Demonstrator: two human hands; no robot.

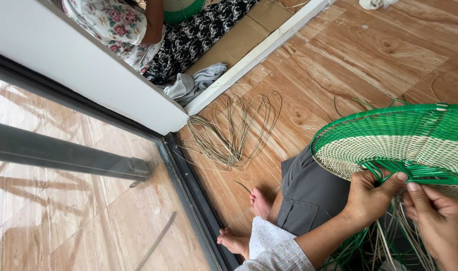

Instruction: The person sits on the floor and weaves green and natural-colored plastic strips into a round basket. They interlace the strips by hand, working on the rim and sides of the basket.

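Observation:
A round woven basket piece (399, 138) in green and cream strands lies tilted over my lap at the right. My left hand (372, 195) pinches several green strands (414, 173) at its near edge, thumb and fingers closed on them. Beside it, my right hand (439, 221) grips strands at the same edge, fingers curled. Loose green and cream strand ends (384, 246) hang down below both hands over my grey trousers (309, 193).
A loose coil of pale reed strands (234, 130) lies on the wooden floor (349, 55) by a white door frame (249, 62). A glass door with a dark track (188, 185) is at left. Another person in floral clothing (138, 25) sits beyond, near a grey cloth (193, 83).

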